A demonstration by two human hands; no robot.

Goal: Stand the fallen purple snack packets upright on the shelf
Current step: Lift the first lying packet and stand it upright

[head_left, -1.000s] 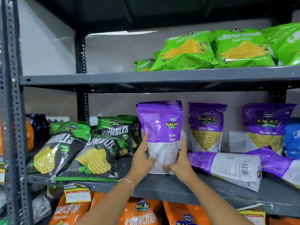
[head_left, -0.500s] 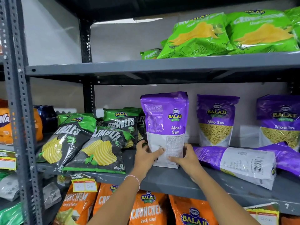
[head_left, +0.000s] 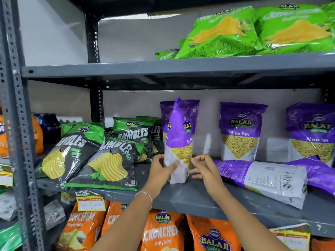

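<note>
I am steadying a purple packet [head_left: 178, 142] standing upright, edge-on, at the middle of the grey shelf [head_left: 199, 198]; my left hand [head_left: 161, 171] is gripping its lower edge while my right hand [head_left: 203, 167] is hovering at its 3 o'clock, fingers loosely curled, holding nothing. At the packet's 4 o'clock, a fallen packet [head_left: 262, 176] is lying on its side.

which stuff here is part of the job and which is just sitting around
Job: held purple packet; fallen purple packet, another at far right; middle shelf; left hand; right hand.

Just there: black Rumbles bags; green bags; orange bags; price tag.
</note>
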